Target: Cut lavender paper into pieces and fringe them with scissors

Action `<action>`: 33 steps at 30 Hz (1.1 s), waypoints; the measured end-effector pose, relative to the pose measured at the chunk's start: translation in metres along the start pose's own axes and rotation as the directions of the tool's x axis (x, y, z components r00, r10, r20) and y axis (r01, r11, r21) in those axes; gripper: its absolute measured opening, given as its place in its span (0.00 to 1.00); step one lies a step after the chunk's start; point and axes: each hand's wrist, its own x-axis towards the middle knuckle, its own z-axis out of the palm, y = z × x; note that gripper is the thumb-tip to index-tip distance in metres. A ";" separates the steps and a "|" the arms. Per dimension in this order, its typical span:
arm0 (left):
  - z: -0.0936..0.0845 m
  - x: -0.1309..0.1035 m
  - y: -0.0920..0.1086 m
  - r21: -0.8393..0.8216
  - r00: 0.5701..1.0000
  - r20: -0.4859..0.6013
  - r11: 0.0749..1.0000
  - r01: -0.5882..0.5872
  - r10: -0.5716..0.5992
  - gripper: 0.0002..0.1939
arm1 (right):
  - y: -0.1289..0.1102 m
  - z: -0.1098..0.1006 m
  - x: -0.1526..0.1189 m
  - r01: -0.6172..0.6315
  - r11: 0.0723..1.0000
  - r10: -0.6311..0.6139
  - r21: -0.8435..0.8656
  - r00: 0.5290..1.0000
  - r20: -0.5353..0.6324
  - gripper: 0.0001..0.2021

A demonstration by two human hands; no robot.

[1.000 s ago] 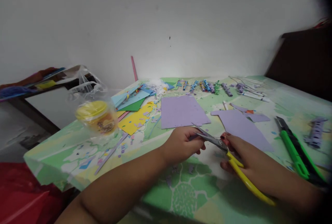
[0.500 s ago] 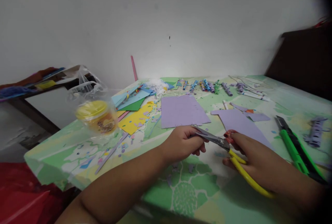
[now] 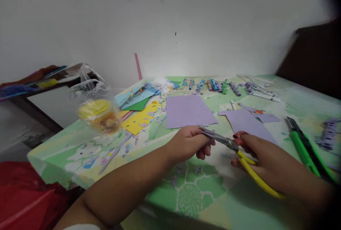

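My right hand (image 3: pixel 262 153) holds a pair of scissors (image 3: pixel 252 175) with yellow handles and metal blades that point left. A red patch shows at this hand's fingertips, too small to make out. Closed, with its fingers curled, my left hand (image 3: pixel 190 143) is at the blade tips. The blades lie across its thumb and forefinger. Whatever it pinches is hidden. Both hands are above the near part of the table, over small purple scraps (image 3: pixel 197 169). Beyond them lie a purple sheet (image 3: pixel 189 111) and a cut purple sheet (image 3: pixel 247 125).
A green-and-black box cutter (image 3: pixel 303 148) and a purple paper roll (image 3: pixel 329 134) lie at right. Several small coloured rolls (image 3: pixel 213 85) line the back. At left are a bagged tub with a yellow lid (image 3: pixel 96 109), yellow paper (image 3: pixel 138 118) and a purple strip (image 3: pixel 115 153).
The view has shifted slightly. The scissors remain in my right hand with their tips at my left hand; both hands have hardly moved.
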 end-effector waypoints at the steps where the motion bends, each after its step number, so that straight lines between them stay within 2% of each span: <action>1: 0.000 0.000 -0.001 -0.015 1.000 0.009 1.000 0.001 -0.001 0.08 | 0.000 -0.001 0.000 -0.003 1.000 0.003 -0.006 1.000 0.001 0.15; 6: -0.003 0.003 -0.004 -0.102 0.999 0.054 0.995 0.011 -0.006 0.07 | 0.000 -0.001 0.000 0.013 1.000 -0.014 -0.015 1.000 -0.014 0.17; 13: -0.007 0.007 -0.008 -0.273 0.983 0.182 0.958 0.086 -0.036 0.07 | 0.001 -0.002 0.000 -0.017 1.000 0.017 -0.011 1.000 0.006 0.18; 21: -0.005 0.008 -0.007 -0.289 0.996 0.092 0.957 0.027 0.000 0.06 | -0.002 -0.004 0.001 -0.032 0.999 0.033 0.039 0.999 -0.038 0.16; 25: -0.003 0.009 -0.008 -0.282 0.998 0.025 0.959 -0.042 0.052 0.10 | 0.001 -0.003 0.002 -0.049 0.998 0.049 0.028 0.999 -0.010 0.17; 30: 0.001 0.008 -0.009 -0.186 0.996 0.059 0.981 -0.049 0.062 0.15 | 0.006 -0.001 0.002 -0.064 0.997 0.063 0.031 0.998 0.006 0.19; 33: 0.002 0.007 -0.011 -0.159 0.998 0.039 0.987 -0.035 0.042 0.13 | 0.006 0.000 0.002 -0.070 0.996 0.067 0.055 0.996 0.053 0.17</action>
